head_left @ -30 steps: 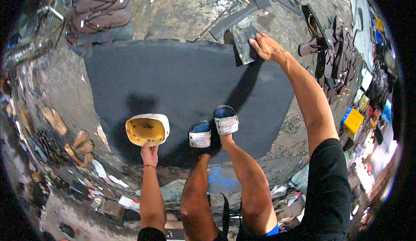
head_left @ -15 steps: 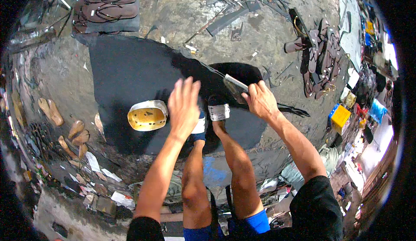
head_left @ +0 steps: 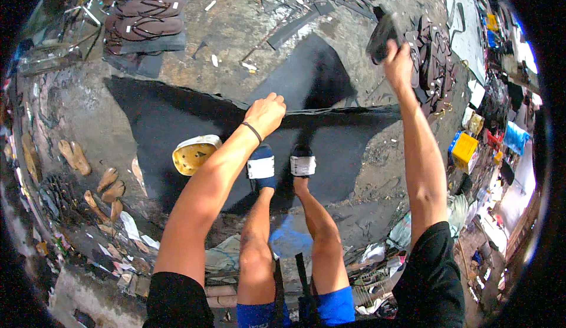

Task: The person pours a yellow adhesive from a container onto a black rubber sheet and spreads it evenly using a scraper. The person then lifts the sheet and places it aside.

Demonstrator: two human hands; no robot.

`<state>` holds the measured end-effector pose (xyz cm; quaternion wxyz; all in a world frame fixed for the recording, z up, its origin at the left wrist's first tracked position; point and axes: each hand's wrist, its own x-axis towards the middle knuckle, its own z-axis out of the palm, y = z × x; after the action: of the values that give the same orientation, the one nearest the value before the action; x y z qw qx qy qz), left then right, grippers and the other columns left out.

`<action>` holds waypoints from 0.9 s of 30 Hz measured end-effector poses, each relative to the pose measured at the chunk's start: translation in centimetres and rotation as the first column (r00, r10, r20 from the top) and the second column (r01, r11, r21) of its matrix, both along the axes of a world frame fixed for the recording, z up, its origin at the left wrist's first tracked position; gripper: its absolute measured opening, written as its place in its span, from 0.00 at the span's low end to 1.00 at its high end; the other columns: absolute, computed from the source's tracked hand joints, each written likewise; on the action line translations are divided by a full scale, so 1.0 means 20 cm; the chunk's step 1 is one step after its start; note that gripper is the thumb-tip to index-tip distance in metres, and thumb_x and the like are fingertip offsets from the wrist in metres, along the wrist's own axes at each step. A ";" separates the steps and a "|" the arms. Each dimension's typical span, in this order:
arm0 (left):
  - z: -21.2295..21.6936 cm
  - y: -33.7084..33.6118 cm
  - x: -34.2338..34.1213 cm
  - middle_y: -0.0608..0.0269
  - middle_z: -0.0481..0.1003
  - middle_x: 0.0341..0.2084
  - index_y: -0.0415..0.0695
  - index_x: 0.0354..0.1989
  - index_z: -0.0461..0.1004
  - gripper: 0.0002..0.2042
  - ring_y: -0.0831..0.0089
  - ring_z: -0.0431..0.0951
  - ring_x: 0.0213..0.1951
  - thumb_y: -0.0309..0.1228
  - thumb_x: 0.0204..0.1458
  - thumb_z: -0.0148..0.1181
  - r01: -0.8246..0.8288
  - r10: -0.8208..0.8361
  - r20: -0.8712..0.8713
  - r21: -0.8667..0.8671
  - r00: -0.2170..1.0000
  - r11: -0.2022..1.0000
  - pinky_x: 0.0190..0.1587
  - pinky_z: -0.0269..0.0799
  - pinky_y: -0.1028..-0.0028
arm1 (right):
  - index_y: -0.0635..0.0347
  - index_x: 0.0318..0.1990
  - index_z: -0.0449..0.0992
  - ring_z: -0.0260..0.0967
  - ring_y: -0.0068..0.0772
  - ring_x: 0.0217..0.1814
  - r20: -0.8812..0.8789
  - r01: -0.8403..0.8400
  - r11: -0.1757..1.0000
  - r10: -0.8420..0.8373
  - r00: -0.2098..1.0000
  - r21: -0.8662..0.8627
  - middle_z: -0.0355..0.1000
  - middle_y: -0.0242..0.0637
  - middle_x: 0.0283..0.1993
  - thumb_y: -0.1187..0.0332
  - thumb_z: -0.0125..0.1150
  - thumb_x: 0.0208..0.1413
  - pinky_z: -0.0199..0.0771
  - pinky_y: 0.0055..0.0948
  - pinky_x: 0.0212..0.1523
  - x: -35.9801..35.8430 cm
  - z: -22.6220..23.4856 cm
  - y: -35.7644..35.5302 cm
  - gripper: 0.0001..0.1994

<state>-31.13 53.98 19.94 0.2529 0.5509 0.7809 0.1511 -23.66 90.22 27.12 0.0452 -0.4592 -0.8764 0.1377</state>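
Observation:
A large black rubber sheet (head_left: 177, 127) lies on the floor, with its far part lifted up. My left hand (head_left: 265, 114) grips the raised upper edge of the sheet near its middle. My right hand (head_left: 396, 62) is held high at the right and holds the sheet's corner, bunched in the fist. Both my feet in blue-and-white slides (head_left: 282, 164) stand on the sheet's near part. A yellow bowl-like container (head_left: 194, 154) rests on the sheet just left of my feet.
Stacks of brown sandal soles (head_left: 147, 15) lie at the far left, more dark soles (head_left: 433, 56) at the far right. Tan cut soles (head_left: 73, 157) are scattered on the left floor. A yellow box (head_left: 464, 148) and clutter crowd the right side. Black strips (head_left: 295, 27) lie on the concrete.
Both hands have risen, lifting the sheet's far edge off the floor. My left hand moved from the yellow container to the sheet's edge; my right hand swung up to the right.

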 end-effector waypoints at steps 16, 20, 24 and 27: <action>0.30 -0.30 0.34 0.49 0.64 0.62 0.44 0.65 0.62 0.28 0.51 0.59 0.66 0.32 0.53 0.60 -0.545 0.545 0.018 -0.016 0.838 0.839 0.68 0.50 0.49 | 0.68 0.51 0.67 0.70 0.36 0.44 -0.349 -0.018 0.959 -0.085 0.933 -0.283 0.72 0.47 0.43 0.60 0.58 0.63 0.70 0.33 0.47 0.55 0.06 -0.61 0.19; 0.28 -0.81 0.79 0.46 0.74 0.50 0.40 0.54 0.73 0.18 0.51 0.73 0.55 0.29 0.54 0.61 -0.840 0.849 0.372 -0.252 0.374 0.481 0.58 0.69 0.63 | 0.74 0.51 0.70 0.67 0.29 0.43 -0.139 0.086 0.799 -0.208 0.968 -0.595 0.73 0.41 0.42 0.58 0.59 0.63 0.69 0.29 0.46 0.83 0.07 -0.83 0.23; 0.07 -1.30 1.09 0.52 0.80 0.44 0.39 0.48 0.77 0.18 0.66 0.80 0.47 0.40 0.57 0.61 -0.868 0.883 0.319 -0.466 -0.344 -0.170 0.52 0.72 0.71 | 0.64 0.39 0.71 0.61 0.18 0.34 -0.006 0.194 0.538 -0.347 0.938 -0.820 0.69 0.28 0.32 0.60 0.61 0.62 0.64 0.23 0.35 0.94 0.02 -0.99 0.15; -0.28 -1.59 1.26 0.61 0.80 0.39 0.43 0.47 0.78 0.18 0.69 0.79 0.41 0.43 0.56 0.62 -0.704 0.648 0.357 -0.577 -0.673 -0.414 0.44 0.74 0.70 | 0.60 0.34 0.68 0.57 0.17 0.32 -0.118 0.043 0.561 -0.248 0.961 -0.827 0.63 0.25 0.29 0.60 0.62 0.62 0.61 0.22 0.32 0.84 -0.05 -1.13 0.14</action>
<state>-6.01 22.11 14.31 0.2362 -0.4789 0.6795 0.5032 -6.77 67.53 26.11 -0.0634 -0.4810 -0.6613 0.5722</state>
